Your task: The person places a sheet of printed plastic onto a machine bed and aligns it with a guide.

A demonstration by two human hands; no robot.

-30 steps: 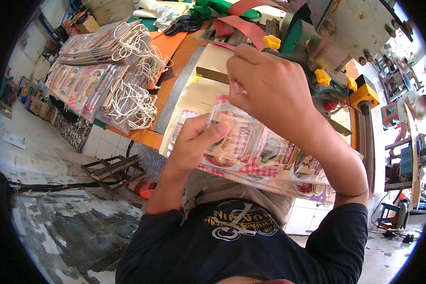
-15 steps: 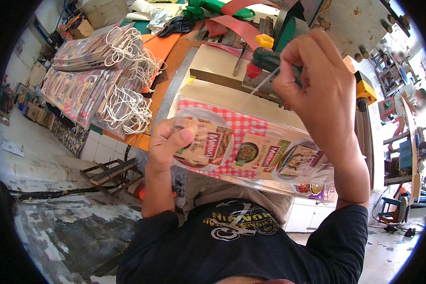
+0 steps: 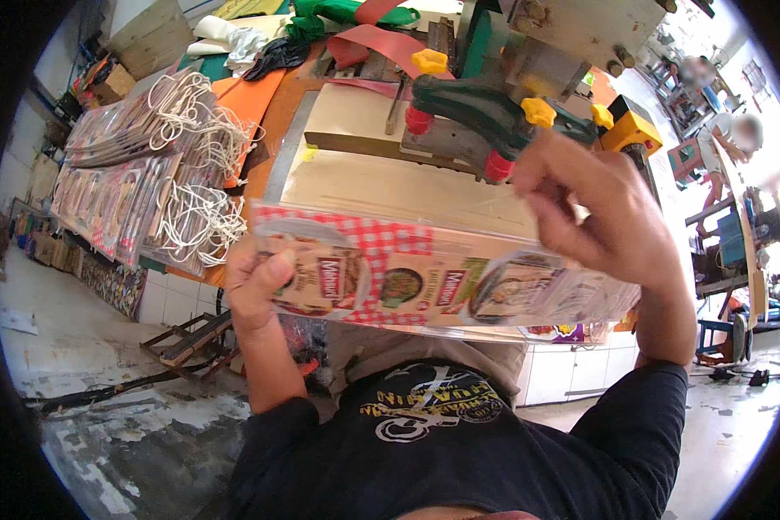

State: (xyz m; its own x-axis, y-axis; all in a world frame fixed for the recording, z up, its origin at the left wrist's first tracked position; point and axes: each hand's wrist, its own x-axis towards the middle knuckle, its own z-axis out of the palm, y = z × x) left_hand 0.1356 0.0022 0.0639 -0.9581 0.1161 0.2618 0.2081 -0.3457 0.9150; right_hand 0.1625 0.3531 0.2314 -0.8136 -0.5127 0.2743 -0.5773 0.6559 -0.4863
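My left hand (image 3: 256,282) grips the left end of a long printed plastic-covered panel (image 3: 403,282), thumb on top. The panel shows food pictures and a red-and-white checked pattern, and it lies tilted across in front of my body. My right hand (image 3: 581,199), slightly blurred, is raised above the panel's right part with its fingers pinched together. A faint, thin pale strip (image 3: 497,206) seems to trail left from those fingertips. Beyond the hands stands a machine with a dark green arm (image 3: 468,104), yellow knobs and red round feet, over a cream board (image 3: 390,186).
Stacks of similar printed panels (image 3: 104,199) with white cords (image 3: 195,208) lie at the left of the table. Red strips (image 3: 390,48) and green cloth (image 3: 308,22) are at the back. A yellow box (image 3: 630,128) sits right of the machine. Other people are at the far right.
My left hand and the panel have shifted left in the view. My right hand has come down, away from the machine's arm, toward the panel. The stacks stay put on the table.
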